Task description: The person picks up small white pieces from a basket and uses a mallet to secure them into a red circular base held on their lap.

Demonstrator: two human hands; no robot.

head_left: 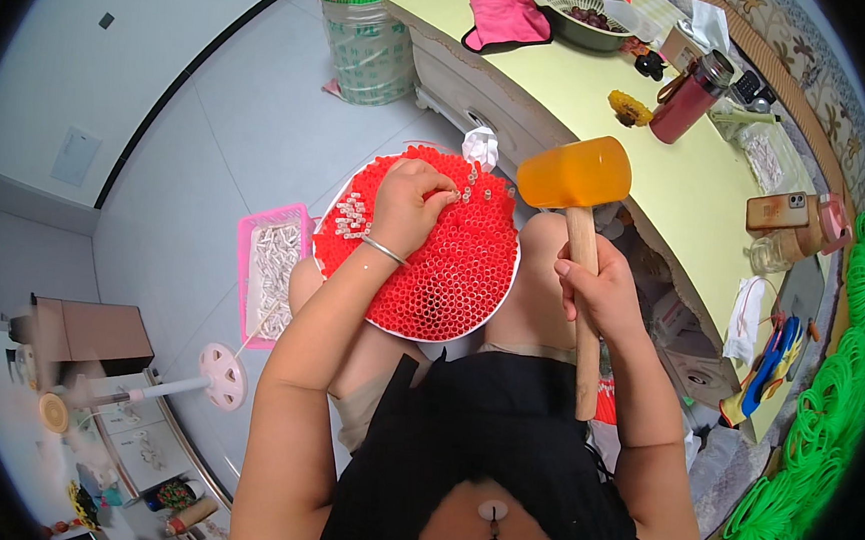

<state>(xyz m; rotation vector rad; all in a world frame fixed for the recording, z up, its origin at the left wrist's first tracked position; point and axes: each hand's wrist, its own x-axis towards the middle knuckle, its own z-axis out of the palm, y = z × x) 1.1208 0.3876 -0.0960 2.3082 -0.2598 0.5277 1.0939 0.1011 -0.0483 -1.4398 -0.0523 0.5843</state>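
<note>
A round bundle of red tubes (pixel 452 271), wrapped in a white edge, stands between my knees with its open ends up. Small whitish pieces (pixel 352 214) stick up from some tubes at its left and far side. My left hand (pixel 407 203) is over the far part of the bundle, thumb and fingertips pinched on one small whitish piece at the tube ends. In my right hand (pixel 602 287), the wooden handle of a mallet (pixel 575 173) is gripped. Its amber-orange head is raised beside the bundle, to the right, apart from the tubes.
A pink basket (pixel 244 257) of small white pieces sits on the floor at left. The yellow-green tabletop (pixel 575 89) at right carries a dark red thermos (pixel 690 97), a colander (pixel 586 15) and a phone (pixel 778 211). Green cord (pixel 823 428) is heaped at far right.
</note>
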